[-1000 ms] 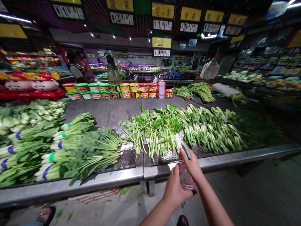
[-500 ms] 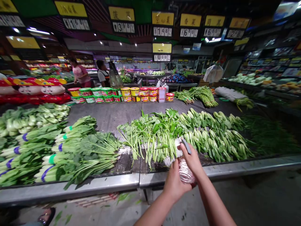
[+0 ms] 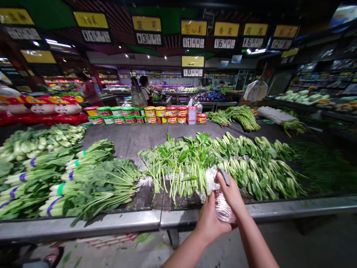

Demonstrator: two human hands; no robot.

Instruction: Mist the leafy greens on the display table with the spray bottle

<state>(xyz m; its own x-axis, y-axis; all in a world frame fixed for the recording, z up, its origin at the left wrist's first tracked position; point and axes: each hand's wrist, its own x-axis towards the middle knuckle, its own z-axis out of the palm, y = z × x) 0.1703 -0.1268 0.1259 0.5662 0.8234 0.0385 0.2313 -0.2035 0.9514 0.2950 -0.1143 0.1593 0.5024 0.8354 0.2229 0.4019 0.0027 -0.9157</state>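
In the lower right of the frame, a clear, ridged plastic bottle (image 3: pixel 223 209) with a grey, curved top (image 3: pixel 224 176) sits between both palms. It looks light and thin-walled, likely to flex if squeezed and slick if wet; the ridged body seems the surest hold. The left hand (image 3: pixel 209 222) curls half-closed around its lower side; the right hand (image 3: pixel 232 194) closes about its neck. Loose, long-stemmed greens (image 3: pixel 184 160) lie just beyond.
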